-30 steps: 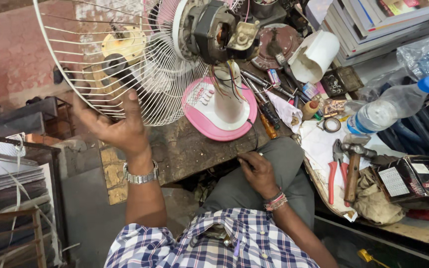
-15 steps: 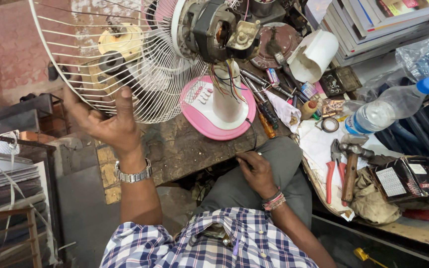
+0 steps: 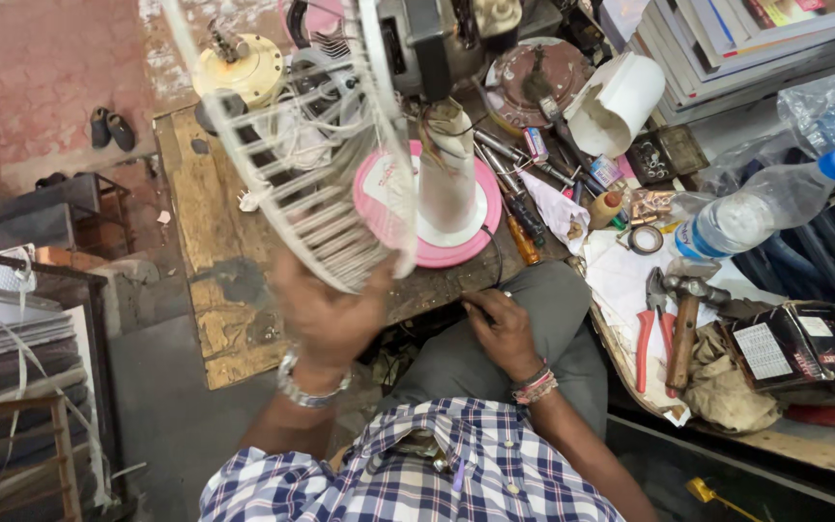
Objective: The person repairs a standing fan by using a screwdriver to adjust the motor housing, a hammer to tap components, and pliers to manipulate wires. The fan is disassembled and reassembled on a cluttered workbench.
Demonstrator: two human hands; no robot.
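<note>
My left hand (image 3: 332, 314) grips the lower rim of a white wire fan guard (image 3: 292, 164), which is tilted edge-on in front of the fan. The table fan stands on a round pink and white base (image 3: 466, 242) on a worn wooden table (image 3: 215, 290), with its bare motor (image 3: 417, 39) at the top. My right hand (image 3: 504, 329) rests on my grey-trousered knee, fingers curled, near the table's edge; whether it holds anything small is unclear.
Screwdrivers (image 3: 519, 208) lie by the fan base. To the right are a clear water bottle (image 3: 756, 213), red-handled pliers (image 3: 647, 333), a hammer (image 3: 685, 324), a white cup-like part (image 3: 620, 101) and stacked books (image 3: 727, 39). Metal racks (image 3: 21, 387) stand at the left.
My left hand has swung the wire guard from facing flat on the left to edge-on, nearer the fan's middle. The view shifted. My right hand stayed on the knee.
</note>
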